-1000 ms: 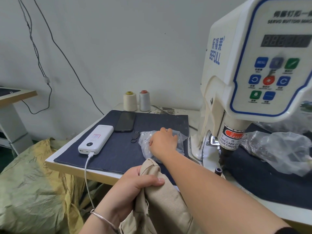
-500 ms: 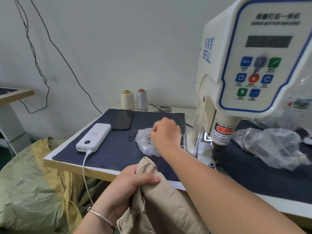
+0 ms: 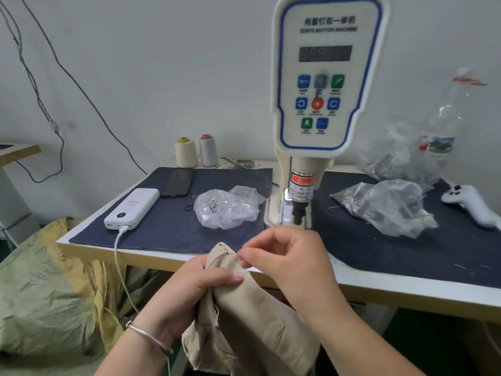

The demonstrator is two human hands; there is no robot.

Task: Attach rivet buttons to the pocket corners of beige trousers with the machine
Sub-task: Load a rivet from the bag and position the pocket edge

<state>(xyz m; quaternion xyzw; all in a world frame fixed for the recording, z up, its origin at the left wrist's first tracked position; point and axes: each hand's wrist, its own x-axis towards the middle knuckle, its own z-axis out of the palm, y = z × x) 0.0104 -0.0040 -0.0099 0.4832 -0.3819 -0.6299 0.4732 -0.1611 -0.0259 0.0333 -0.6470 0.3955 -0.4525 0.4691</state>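
I read this as the loading step: a rivet piece being set at a pocket corner before the fabric goes under the machine point(image 3: 325, 85). My left hand point(image 3: 200, 283) grips a bunched fold of the beige trousers point(image 3: 244, 316), thumb curled over the top, holding it just in front of the machine's press head point(image 3: 298, 213) and below the counter point(image 3: 406, 289) edge. My right hand point(image 3: 287, 259) sits against the same fold, fingers curled, with thumb and forefinger pinched together at the cloth. Whatever they pinch is too small for me to see, so I can't confirm a rivet is there.

The bag of rivets point(image 3: 225, 207) lies open on the dark cloth, left of the machine's base, with a few metal pieces showing through the plastic.

Next, I judge, the corner has to be lifted onto the counter and slid beneath the press head. That calls for keeping the fold flat and the tiny piece seated, and my fingertips clear of the punch.
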